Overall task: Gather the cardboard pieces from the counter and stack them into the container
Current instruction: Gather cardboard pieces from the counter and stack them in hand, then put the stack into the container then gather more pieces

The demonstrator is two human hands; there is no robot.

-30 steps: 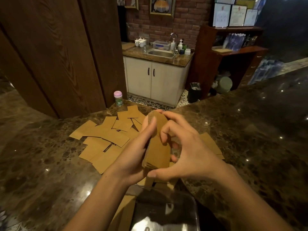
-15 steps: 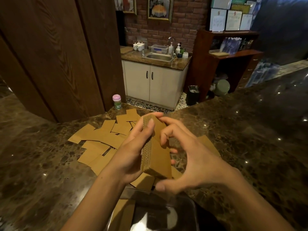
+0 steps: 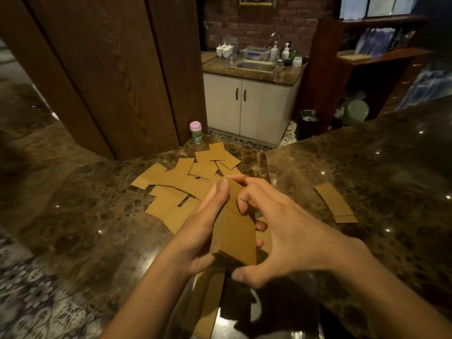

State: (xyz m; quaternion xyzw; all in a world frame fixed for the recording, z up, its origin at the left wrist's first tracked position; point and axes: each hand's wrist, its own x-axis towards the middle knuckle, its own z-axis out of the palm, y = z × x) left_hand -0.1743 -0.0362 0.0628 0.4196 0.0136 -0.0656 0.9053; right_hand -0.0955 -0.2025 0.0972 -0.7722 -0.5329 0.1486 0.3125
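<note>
The left hand [image 3: 195,243] grips a thick bundle of tan corrugated cardboard rectangles [image 3: 234,231] on edge, thumb along one face and fingers wrapped behind. The right hand [image 3: 286,238] cups the bundle's other face and top, fingertips pressing at its far end, probably to square the edges so it drops in as one neat stack.

Directly below the bundle sits the clear glossy plastic container [image 3: 269,319] (a few brown pieces seem to lie inside already). Beyond the bundle, a loose scatter of flat tan cardboard pieces [image 3: 186,182] remains on the dark speckled marble counter [image 3: 85,216]; two more pieces [image 3: 335,204] lie to the bundle's right. Farther behind the bundle stand a small pink-lidded jar [image 3: 196,132], a wood-panelled pillar [image 3: 110,69] and a white sink cabinet [image 3: 249,104].
</note>
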